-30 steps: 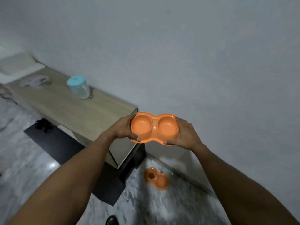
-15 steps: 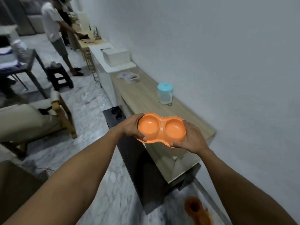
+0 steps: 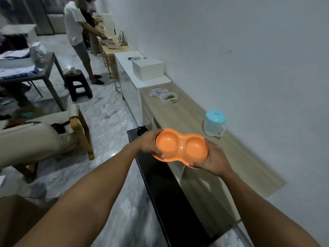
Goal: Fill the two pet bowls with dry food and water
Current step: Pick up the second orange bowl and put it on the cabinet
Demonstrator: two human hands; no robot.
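I hold an orange double pet bowl (image 3: 180, 147) in front of me, above the near edge of a long wooden cabinet top (image 3: 240, 157). My left hand (image 3: 148, 143) grips its left end and my right hand (image 3: 214, 158) grips its right end. Both wells look empty. On the cabinet top, a clear jug with a light blue lid (image 3: 214, 123) stands close to the wall. Farther along lies an open clear container of brown dry food (image 3: 168, 98), with its lid (image 3: 156, 91) beside it.
A white box (image 3: 147, 68) sits on a white cabinet beyond the food. A person (image 3: 78, 36) stands at a far table. A black stool (image 3: 78, 84), a grey table (image 3: 26, 72) and a cream armchair (image 3: 35, 136) stand on the marble floor to the left.
My view has swung left along the cabinet. The second orange bowl on the floor has left the view. The food container and the room have come into sight. Both hands keep their hold.
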